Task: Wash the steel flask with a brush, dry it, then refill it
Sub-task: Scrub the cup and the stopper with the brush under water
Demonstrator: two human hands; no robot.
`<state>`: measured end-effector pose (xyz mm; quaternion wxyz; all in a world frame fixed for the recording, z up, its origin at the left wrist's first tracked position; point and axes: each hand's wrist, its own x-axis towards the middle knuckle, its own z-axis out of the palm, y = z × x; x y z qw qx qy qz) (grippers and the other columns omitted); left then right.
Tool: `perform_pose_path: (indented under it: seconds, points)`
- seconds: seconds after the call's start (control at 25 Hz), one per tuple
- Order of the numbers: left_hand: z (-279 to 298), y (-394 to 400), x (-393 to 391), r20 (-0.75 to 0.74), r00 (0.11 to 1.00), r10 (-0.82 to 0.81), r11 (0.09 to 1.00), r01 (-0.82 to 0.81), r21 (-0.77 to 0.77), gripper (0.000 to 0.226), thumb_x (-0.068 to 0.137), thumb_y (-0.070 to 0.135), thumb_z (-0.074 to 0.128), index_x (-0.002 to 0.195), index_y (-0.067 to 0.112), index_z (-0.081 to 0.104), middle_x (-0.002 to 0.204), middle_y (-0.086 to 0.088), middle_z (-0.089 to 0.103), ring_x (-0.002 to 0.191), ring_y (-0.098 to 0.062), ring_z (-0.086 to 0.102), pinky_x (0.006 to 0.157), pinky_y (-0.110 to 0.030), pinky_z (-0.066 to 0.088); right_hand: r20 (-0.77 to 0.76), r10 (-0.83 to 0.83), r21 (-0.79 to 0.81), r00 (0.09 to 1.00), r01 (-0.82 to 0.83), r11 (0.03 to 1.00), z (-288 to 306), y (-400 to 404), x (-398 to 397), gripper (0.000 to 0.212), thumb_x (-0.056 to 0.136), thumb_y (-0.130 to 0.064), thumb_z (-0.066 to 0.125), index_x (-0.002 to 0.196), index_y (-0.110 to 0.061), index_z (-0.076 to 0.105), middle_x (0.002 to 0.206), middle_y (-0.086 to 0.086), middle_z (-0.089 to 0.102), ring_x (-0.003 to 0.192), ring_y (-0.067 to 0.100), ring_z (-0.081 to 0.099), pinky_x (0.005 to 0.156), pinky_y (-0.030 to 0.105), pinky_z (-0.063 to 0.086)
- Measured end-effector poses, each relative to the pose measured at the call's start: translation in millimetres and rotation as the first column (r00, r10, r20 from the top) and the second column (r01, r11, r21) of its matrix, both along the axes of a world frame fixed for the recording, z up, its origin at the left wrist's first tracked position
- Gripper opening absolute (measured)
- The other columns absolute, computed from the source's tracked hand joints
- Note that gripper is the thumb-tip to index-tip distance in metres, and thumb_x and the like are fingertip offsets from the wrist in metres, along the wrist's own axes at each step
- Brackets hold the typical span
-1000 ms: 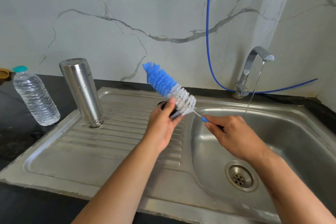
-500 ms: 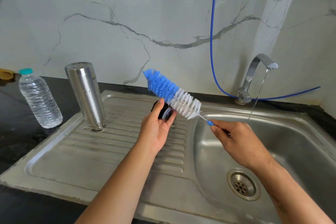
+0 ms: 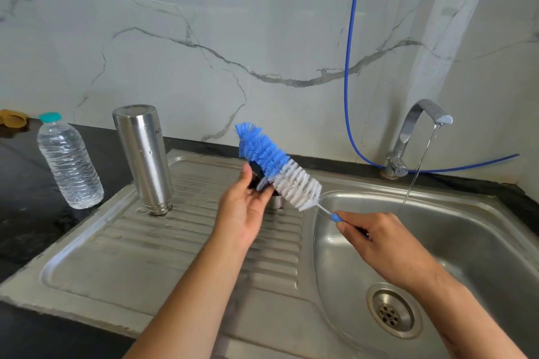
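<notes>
Scrubbing the flask cap with the bottle brush

Our left hand point(image 3: 243, 210) pinches the flask cap point(image 3: 257, 181); our right hand point(image 3: 379, 245) grips the bottle brush point(image 3: 277, 167) handle. We should turn the cap against the bristles.

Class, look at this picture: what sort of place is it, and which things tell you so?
Most likely a home kitchen: a steel sink with ribbed drainboard, a running tap, and a marble-look backsplash.

We cannot make out the small dark object point(image 3: 254, 176) half hidden behind the left hand point(image 3: 245, 207) and the blue-and-white bristle brush point(image 3: 277, 165), or the yellow item point(image 3: 11, 121) cut off far left.
</notes>
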<state>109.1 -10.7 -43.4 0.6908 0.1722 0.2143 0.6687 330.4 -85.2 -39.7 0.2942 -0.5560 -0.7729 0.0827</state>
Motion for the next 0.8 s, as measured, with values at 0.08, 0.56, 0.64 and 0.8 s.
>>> perform_pose_path:
  seconds: [0.08,0.56,0.64,0.8]
  points:
    - [1,-11,10,-0.117,0.987,-0.111,0.992,0.117,0.041,0.022,0.098,0.018,0.057,0.110,0.001,0.066,0.095,-0.011,0.078,0.086,-0.018,0.078,0.078,-0.032,0.064,-0.039,-0.026,0.031,0.999,0.027,0.999,3,1,0,0.024,0.102,-0.028,0.056,0.094,-0.012,0.072,0.056,0.003,0.038,0.054,0.015,0.029,0.052,0.024,0.031]
    - [-2,-13,24,-0.278,0.954,-0.116,0.991,0.129,0.027,0.013,0.094,0.009,0.066,0.106,0.007,0.070,0.099,-0.006,0.078,0.092,-0.015,0.076,0.080,-0.030,0.063,-0.073,-0.025,0.004,0.997,0.025,1.000,4,-1,7,0.029,0.104,-0.029,0.054,0.099,-0.006,0.071,0.054,-0.005,0.031,0.054,0.012,0.027,0.051,0.024,0.029]
    - [-1,-7,18,-0.279,0.959,-0.042,0.996,0.062,0.063,0.017,0.090,0.011,0.069,0.107,0.008,0.069,0.100,-0.005,0.078,0.095,-0.016,0.076,0.081,-0.030,0.063,-0.090,-0.031,-0.013,0.995,0.029,0.999,3,-1,9,0.028,0.104,-0.028,0.055,0.101,-0.006,0.071,0.055,-0.005,0.031,0.054,0.012,0.027,0.051,0.024,0.030]
    - [-5,-4,11,-0.281,0.959,-0.034,0.998,0.048,0.046,0.027,0.081,0.021,0.074,0.105,0.007,0.071,0.102,-0.009,0.078,0.092,-0.020,0.077,0.089,-0.036,0.062,-0.080,-0.019,-0.033,0.997,0.017,0.999,5,-1,17,0.030,0.104,-0.029,0.055,0.103,-0.003,0.070,0.056,-0.005,0.031,0.054,0.011,0.026,0.052,0.024,0.029]
